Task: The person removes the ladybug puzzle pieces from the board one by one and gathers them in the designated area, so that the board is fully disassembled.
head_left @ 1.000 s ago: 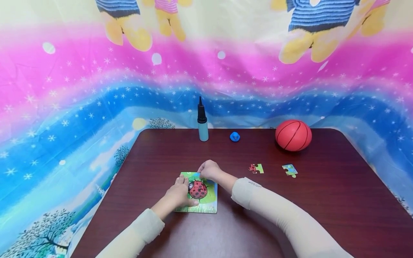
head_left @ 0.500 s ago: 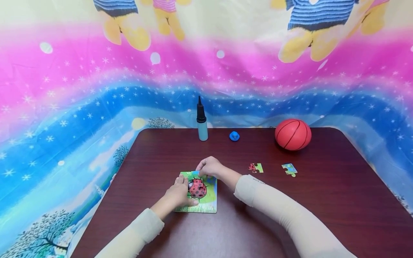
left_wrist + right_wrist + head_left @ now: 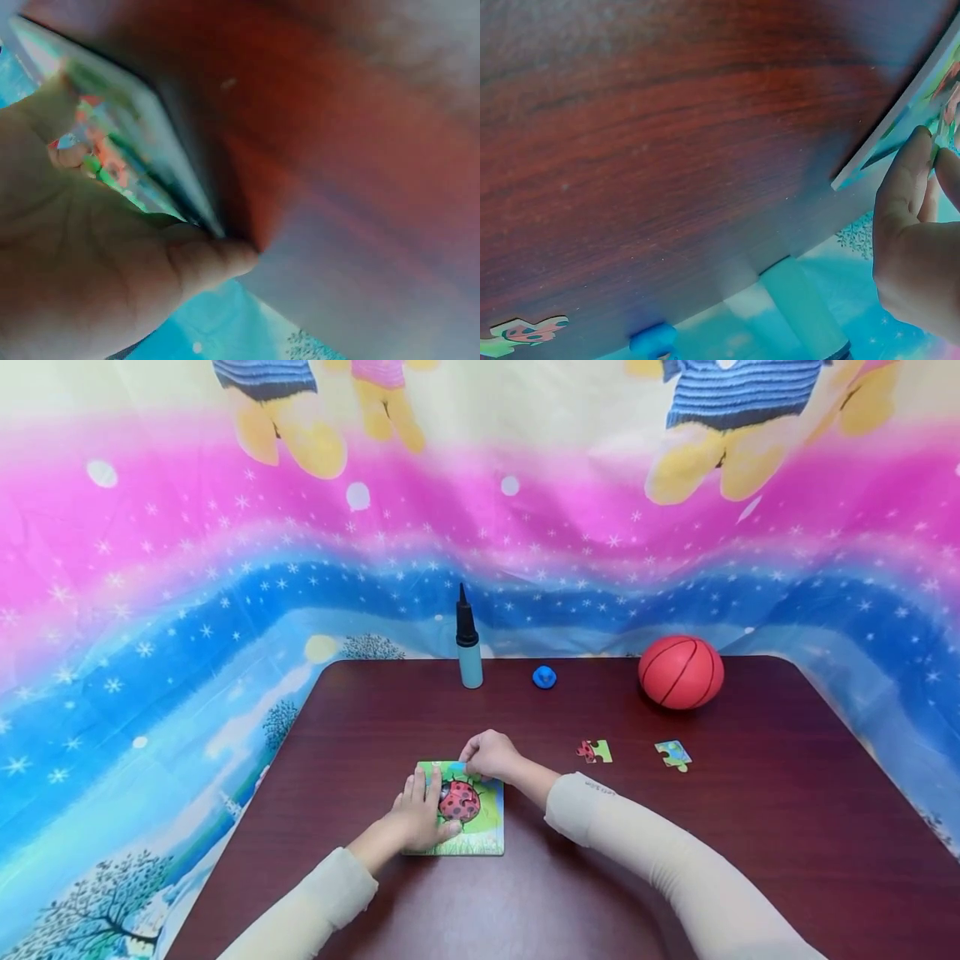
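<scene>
The left hand (image 3: 417, 818) lies, fingers apart, on the ladybug puzzle (image 3: 486, 837), apparently steadying it, while the right hand (image 3: 491, 755) pinches a piece (image 3: 934, 155) near its far edge.

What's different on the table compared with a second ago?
The left hand has spread its fingers wider over the left side of the ladybug puzzle. The right hand, pinching a thin piece, stays at its far edge. The red-and-green piece, blue-and-green piece, red ball, pump and blue toy stayed put.
</scene>
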`<state>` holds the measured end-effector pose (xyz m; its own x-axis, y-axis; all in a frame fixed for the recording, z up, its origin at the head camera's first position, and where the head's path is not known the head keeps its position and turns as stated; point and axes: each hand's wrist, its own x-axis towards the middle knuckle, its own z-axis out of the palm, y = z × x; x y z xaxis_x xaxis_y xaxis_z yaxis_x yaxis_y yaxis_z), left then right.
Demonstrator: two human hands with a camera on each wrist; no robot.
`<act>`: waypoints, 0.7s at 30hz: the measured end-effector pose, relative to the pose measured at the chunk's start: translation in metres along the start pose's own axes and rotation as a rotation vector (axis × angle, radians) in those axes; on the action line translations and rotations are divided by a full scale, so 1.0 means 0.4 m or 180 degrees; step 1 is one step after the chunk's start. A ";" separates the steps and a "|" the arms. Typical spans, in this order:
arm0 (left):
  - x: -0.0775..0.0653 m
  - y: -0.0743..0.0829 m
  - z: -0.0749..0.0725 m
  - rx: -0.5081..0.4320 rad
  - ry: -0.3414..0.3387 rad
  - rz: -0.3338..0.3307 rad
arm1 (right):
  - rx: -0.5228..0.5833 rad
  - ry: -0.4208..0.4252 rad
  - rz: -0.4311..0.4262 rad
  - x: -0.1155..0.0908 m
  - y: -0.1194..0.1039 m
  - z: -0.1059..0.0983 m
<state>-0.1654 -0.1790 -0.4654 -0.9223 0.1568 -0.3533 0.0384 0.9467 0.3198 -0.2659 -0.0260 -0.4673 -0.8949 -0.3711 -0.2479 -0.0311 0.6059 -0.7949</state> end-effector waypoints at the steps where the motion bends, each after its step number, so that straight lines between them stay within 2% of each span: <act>1: 0.000 0.001 0.006 -0.0012 -0.0010 -0.0021 | -0.0052 0.0017 0.0013 0.000 0.002 0.002; 3: 0.004 0.005 0.019 0.0019 0.0033 -0.0099 | -0.0151 0.0059 0.0010 -0.003 0.005 0.007; 5: 0.008 0.010 0.029 0.0044 0.0167 -0.0185 | -0.0214 0.0090 0.0014 -0.003 0.009 0.010; 8: 0.012 0.021 0.032 0.0178 0.0292 -0.0286 | -0.0280 0.0144 0.0003 -0.001 0.010 0.012; 13: 0.011 0.033 0.025 0.0417 0.0298 -0.0393 | -0.0384 0.0184 -0.0057 0.001 0.010 0.009; 17: -0.004 0.036 0.027 0.0664 0.0344 -0.0265 | -0.0417 0.0152 -0.0122 -0.003 0.013 0.010; 21: -0.029 0.032 0.036 0.0778 0.0177 -0.0032 | -0.0452 0.0145 -0.0146 0.000 0.015 0.014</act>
<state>-0.1488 -0.1645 -0.4699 -0.9426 0.1378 -0.3042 0.1149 0.9891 0.0920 -0.2634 -0.0262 -0.4753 -0.9102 -0.3704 -0.1853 -0.1322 0.6837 -0.7177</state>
